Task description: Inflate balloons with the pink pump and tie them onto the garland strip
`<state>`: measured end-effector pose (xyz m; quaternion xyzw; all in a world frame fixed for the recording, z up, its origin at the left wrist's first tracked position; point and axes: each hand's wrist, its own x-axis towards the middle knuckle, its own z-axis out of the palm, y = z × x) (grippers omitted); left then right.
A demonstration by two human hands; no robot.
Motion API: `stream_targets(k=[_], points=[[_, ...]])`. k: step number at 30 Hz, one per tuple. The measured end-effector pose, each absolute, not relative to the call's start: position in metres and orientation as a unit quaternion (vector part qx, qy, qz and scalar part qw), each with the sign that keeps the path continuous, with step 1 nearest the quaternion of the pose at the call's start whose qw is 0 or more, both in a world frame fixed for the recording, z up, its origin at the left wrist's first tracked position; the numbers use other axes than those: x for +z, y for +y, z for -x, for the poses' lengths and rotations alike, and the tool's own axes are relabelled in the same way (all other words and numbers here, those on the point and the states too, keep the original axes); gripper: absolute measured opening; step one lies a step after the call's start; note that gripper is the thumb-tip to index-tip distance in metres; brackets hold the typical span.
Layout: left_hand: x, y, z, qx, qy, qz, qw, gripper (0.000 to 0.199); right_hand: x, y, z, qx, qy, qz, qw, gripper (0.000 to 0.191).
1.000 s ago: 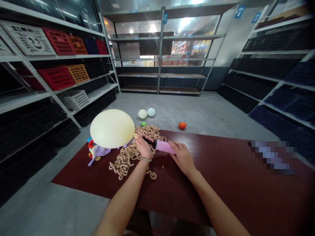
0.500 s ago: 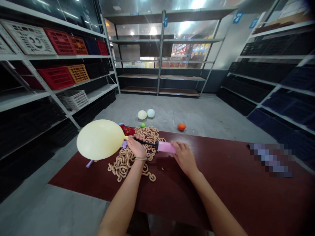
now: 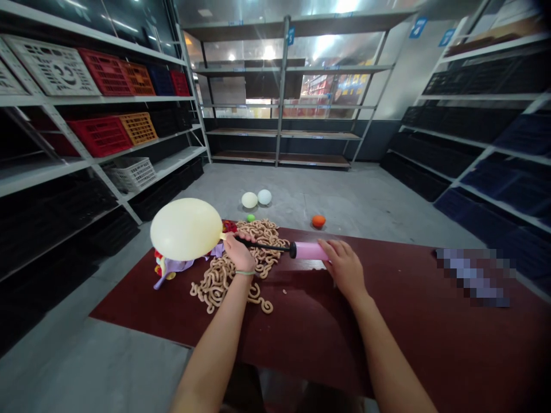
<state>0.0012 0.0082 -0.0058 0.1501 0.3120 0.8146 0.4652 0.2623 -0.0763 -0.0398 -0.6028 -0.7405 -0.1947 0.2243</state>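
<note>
Several illegible blue signs (image 3: 418, 28) show beyond the pink pump (image 3: 309, 251).

One left hand (image 3: 239, 252), one right hand (image 3: 345, 268), one pump (image 3: 309, 251), one big balloon (image 3: 186, 229), one tabletop (image 3: 408, 304). Beyond it, four smaller round things (image 3: 249, 200); on it, beige coils (image 3: 221, 280) too tangled to count.

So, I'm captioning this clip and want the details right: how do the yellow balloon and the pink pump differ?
The balloon is pale yellow and rounded; the pump is long and straight, pink with black parts. The balloon bulges out beyond the left hand, while the pump stretches between that hand and the right hand. Both appear held up off the table.
</note>
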Motion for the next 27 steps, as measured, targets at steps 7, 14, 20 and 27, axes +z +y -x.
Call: stream_targets(k=[7, 14, 20, 27], points=[[-0.01, 0.006, -0.007, 0.812, 0.313, -0.125, 0.477, 0.011, -0.031, -0.083, -0.201, -0.178, -0.729, 0.618, 0.235, 0.055], [-0.014, 0.004, -0.017, 0.796, 0.317, -0.16, 0.491, 0.009, -0.03, -0.085, -0.202, -0.164, -0.782, 0.568, 0.199, 0.052], [-0.012, 0.012, -0.004, 0.81, 0.31, -0.152, 0.473, 0.008, -0.035, -0.081, -0.262, -0.225, -0.71, 0.632, 0.211, 0.044], [-0.013, 0.008, -0.005, 0.819, 0.316, -0.126, 0.462, 0.012, -0.039, -0.08, -0.205, -0.139, -0.707, 0.658, 0.219, 0.048]])
